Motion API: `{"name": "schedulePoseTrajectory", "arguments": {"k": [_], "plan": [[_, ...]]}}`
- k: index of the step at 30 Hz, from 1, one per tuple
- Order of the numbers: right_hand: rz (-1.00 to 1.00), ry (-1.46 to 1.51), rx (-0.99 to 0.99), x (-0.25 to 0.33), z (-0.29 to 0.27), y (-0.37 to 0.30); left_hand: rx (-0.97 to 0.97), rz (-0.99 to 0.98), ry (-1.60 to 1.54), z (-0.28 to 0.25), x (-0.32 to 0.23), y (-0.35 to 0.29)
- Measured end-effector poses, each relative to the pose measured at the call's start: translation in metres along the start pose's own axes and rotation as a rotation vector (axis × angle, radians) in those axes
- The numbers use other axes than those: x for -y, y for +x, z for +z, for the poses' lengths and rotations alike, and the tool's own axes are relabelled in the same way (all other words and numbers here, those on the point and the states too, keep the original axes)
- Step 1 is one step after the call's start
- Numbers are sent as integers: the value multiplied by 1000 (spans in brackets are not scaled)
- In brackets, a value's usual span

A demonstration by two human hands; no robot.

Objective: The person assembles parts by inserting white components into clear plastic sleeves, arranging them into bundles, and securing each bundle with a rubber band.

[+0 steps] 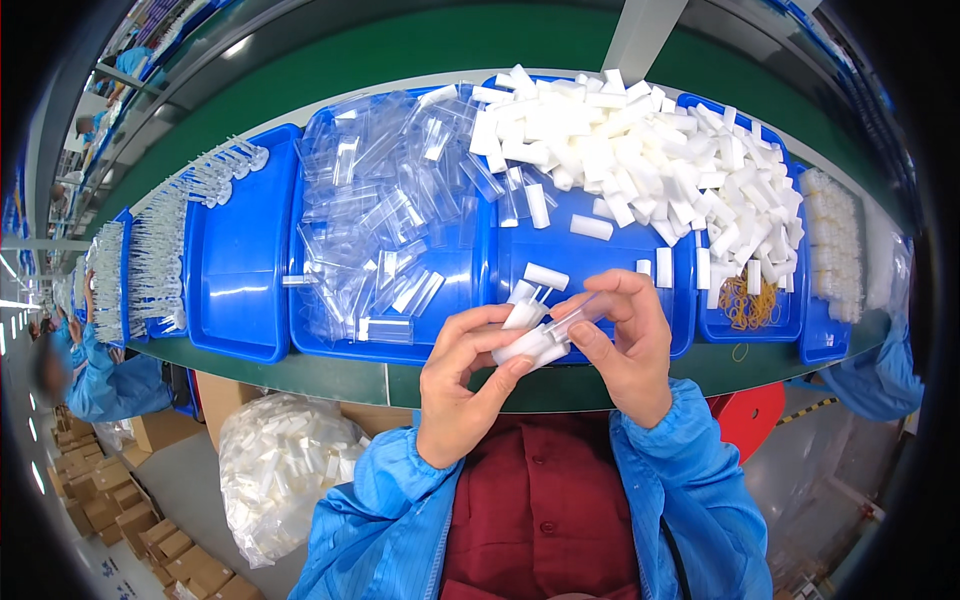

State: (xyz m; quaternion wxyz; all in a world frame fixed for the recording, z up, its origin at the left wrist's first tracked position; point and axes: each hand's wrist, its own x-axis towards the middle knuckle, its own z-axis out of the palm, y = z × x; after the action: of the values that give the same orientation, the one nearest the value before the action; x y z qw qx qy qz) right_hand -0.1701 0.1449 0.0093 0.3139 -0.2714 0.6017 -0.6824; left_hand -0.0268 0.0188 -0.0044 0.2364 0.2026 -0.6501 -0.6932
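Note:
My left hand (462,372) is closed around several short white cylinders (527,346), which stick out between thumb and fingers. In my right hand (632,345), thumb and fingers pinch a transparent plastic tube (588,312). Its near end meets the white pieces, and I cannot tell whether one sits inside it. Just beyond my fingers, another white cylinder (546,276) shows; whether it is held or lying in the tray is unclear. Both hands are over the near edge of a blue tray (560,250). A big heap of white cylinders (610,135) lies behind them.
Transparent tubes (385,200) fill the tray on the left. Farther left are a blue tray (238,285) and rows of white stemmed parts (160,245). Yellow rubber bands (748,305) lie to the right. Below stand a bag of white pieces (280,470) and a red stool-like disc (752,420).

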Motion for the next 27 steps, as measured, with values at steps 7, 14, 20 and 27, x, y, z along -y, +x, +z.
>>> {"name": "schedulePoseTrajectory", "arguments": {"k": [7,14,20,27], "plan": [[-30,-50,-59,-5,2,-4,-7,-19,13,3,0,0],[-73,-49,-37,-8,1,-7,48,-48,31,1,-7,4],[-288,-347,-1,-15,-7,-11,32,-37,74,5,-4,5],[-304,-411,-5,-19,-11,-12,31,208,444,9,-9,4]]}}
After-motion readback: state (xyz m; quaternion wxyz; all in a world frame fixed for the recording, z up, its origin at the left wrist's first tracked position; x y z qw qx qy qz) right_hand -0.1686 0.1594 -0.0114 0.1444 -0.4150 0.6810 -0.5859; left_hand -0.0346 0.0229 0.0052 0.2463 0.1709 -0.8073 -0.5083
